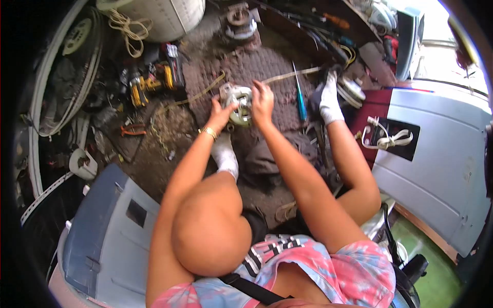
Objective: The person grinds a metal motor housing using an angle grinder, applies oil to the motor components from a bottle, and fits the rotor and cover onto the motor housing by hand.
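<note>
In the head view, a round silvery metal part with openings in its face is held between my two hands, above a dark woven mat. My left hand, with a gold watch band on the wrist, grips its left side, the thumb lying across the front. Against its right edge are the curled fingers of my right hand; the palm side is hidden. A screwdriver with a teal handle lies on the mat right of my right hand. Higher up on the mat stands another round metal part.
Yellow-and-black power tools and orange-handled pliers lie at left. A white tub with coiled cord stands at upper left. Washing-machine-like panels flank me: a grey one at right, a blue-grey one at lower left.
</note>
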`<state>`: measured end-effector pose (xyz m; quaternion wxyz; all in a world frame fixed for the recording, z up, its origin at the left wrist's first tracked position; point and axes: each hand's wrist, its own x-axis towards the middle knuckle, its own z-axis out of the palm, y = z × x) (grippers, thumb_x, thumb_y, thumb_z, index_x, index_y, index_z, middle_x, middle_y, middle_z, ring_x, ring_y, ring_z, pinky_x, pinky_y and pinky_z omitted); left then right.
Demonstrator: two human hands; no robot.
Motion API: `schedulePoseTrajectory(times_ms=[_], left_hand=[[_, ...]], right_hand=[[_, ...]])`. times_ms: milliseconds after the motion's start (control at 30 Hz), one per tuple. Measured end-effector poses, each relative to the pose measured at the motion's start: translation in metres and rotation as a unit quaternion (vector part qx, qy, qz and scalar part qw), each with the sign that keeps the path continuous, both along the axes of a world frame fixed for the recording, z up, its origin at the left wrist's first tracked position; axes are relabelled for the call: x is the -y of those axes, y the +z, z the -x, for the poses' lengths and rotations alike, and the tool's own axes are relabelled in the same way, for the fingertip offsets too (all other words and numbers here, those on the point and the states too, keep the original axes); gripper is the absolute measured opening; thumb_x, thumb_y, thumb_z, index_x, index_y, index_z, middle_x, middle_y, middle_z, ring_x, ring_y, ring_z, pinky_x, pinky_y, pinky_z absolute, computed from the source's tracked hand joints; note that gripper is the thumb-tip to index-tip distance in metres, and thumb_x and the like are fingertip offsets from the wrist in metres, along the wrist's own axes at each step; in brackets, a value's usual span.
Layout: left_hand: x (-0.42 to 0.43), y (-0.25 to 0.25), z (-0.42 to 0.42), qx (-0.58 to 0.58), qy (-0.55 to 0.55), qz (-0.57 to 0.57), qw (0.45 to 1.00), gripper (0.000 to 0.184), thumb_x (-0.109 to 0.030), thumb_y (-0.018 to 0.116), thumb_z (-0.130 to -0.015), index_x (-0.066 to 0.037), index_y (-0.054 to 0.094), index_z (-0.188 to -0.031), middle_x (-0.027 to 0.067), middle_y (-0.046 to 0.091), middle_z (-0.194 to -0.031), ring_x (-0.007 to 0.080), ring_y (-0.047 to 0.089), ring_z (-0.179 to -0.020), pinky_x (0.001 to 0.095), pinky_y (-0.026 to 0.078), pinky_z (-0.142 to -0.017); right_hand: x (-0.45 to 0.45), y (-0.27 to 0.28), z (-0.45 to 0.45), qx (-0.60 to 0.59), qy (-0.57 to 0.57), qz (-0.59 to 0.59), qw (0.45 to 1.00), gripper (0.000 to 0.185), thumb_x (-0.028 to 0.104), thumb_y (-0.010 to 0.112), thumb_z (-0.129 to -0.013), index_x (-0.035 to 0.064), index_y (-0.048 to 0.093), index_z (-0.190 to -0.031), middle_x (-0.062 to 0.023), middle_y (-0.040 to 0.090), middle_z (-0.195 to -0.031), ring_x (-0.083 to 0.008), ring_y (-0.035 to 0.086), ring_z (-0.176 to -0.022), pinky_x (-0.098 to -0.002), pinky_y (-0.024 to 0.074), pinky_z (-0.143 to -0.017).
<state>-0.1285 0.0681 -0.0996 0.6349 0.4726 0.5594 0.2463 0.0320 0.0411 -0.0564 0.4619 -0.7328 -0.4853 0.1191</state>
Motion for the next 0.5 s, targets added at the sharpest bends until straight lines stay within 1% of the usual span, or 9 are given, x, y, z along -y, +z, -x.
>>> schedulePoseTrajectory(times_ms=[67, 133, 167, 200, 267, 300, 400, 433, 500], left_hand=[[0.001, 0.013, -0.004, 0.025, 0.020, 0.029, 0.999, 0.099, -0.042, 0.080, -0.070, 0.003, 0.021, -0.137, 0.0214, 0.043, -0.133, 0.0244, 0.047, -0.118, 0.0331, 0.042, -0.097], [0.003, 0.012, -0.001, 0.068, 0.010, 0.060, 0.996, 0.099, -0.041, 0.080, -0.071, 0.003, 0.021, -0.137, 0.0204, 0.043, -0.133, 0.0237, 0.046, -0.118, 0.0327, 0.041, -0.098], [0.005, 0.032, -0.004, 0.067, 0.019, 0.035, 0.997, 0.096, -0.039, 0.079, -0.073, 0.003, 0.021, -0.137, 0.0195, 0.043, -0.132, 0.0231, 0.047, -0.117, 0.0329, 0.042, -0.097], [0.005, 0.025, -0.005, 0.067, 0.022, 0.033, 0.997, 0.093, -0.038, 0.078, -0.075, 0.002, 0.021, -0.136, 0.0182, 0.044, -0.131, 0.0223, 0.047, -0.116, 0.0323, 0.042, -0.097], [0.004, 0.017, -0.002, 0.072, 0.012, 0.037, 0.997, 0.092, -0.037, 0.078, -0.076, 0.002, 0.020, -0.136, 0.0172, 0.045, -0.130, 0.0213, 0.047, -0.115, 0.0320, 0.041, -0.097], [0.003, 0.028, -0.003, 0.076, 0.012, 0.040, 0.996, 0.091, -0.036, 0.078, -0.076, 0.001, 0.020, -0.136, 0.0157, 0.046, -0.129, 0.0203, 0.047, -0.115, 0.0316, 0.040, -0.098], [-0.002, 0.025, -0.002, 0.071, 0.005, 0.043, 0.997, 0.090, -0.035, 0.077, -0.077, 0.000, 0.019, -0.137, 0.0147, 0.046, -0.128, 0.0194, 0.047, -0.115, 0.0310, 0.040, -0.098], [-0.001, 0.029, -0.001, 0.096, 0.010, 0.072, 0.993, 0.087, -0.033, 0.077, -0.079, -0.001, 0.020, -0.136, 0.0132, 0.047, -0.127, 0.0185, 0.048, -0.115, 0.0304, 0.040, -0.098], [-0.001, 0.032, 0.000, 0.104, 0.002, 0.077, 0.992, 0.077, -0.033, 0.072, -0.083, -0.004, 0.023, -0.136, 0.0104, 0.046, -0.127, 0.0171, 0.047, -0.115, 0.0300, 0.041, -0.097]], right_hand=[[0.010, 0.039, 0.017, -0.253, -0.048, -0.080, 0.963, 0.029, 0.024, 0.047, -0.096, -0.0002, 0.062, -0.104, -0.0096, 0.061, -0.097, -0.0198, 0.057, -0.098, -0.0329, 0.0438, -0.087], [0.016, 0.061, 0.040, -0.372, -0.031, -0.147, 0.916, 0.032, 0.024, 0.042, -0.098, -0.0017, 0.061, -0.097, -0.0068, 0.059, -0.090, -0.0147, 0.056, -0.092, -0.0296, 0.0434, -0.084], [0.015, 0.062, 0.046, -0.331, -0.039, -0.120, 0.935, 0.038, 0.029, 0.039, -0.098, -0.0012, 0.058, -0.087, -0.0060, 0.056, -0.085, -0.0148, 0.054, -0.082, -0.0291, 0.0424, -0.077], [0.008, 0.061, 0.058, -0.386, -0.083, -0.142, 0.908, 0.042, 0.033, 0.036, -0.097, 0.0021, 0.051, -0.073, -0.0046, 0.052, -0.075, -0.0130, 0.048, -0.072, -0.0287, 0.0373, -0.067], [-0.005, 0.055, 0.061, -0.449, -0.068, -0.209, 0.866, 0.041, 0.028, 0.039, -0.094, 0.0021, 0.044, -0.064, -0.0037, 0.044, -0.062, -0.0130, 0.042, -0.062, -0.0295, 0.0320, -0.059], [-0.011, 0.058, 0.062, -0.478, -0.080, -0.226, 0.845, 0.042, 0.029, 0.042, -0.093, 0.0042, 0.038, -0.059, -0.0014, 0.038, -0.056, -0.0112, 0.034, -0.054, -0.0311, 0.0250, -0.052], [-0.011, 0.055, 0.054, -0.421, 0.010, -0.158, 0.893, 0.043, 0.030, 0.044, -0.090, 0.0075, 0.033, -0.056, -0.0006, 0.034, -0.052, -0.0106, 0.030, -0.049, -0.0299, 0.0234, -0.048], [-0.012, 0.053, 0.051, -0.411, 0.031, -0.148, 0.899, 0.044, 0.029, 0.048, -0.089, 0.0072, 0.033, -0.053, -0.0003, 0.034, -0.051, -0.0097, 0.030, -0.048, -0.0303, 0.0217, -0.047], [-0.007, 0.051, 0.034, -0.392, 0.165, -0.094, 0.900, 0.043, 0.028, 0.049, -0.088, 0.0043, 0.039, -0.054, -0.0002, 0.039, -0.052, -0.0101, 0.034, -0.049, -0.0290, 0.0250, -0.047]])
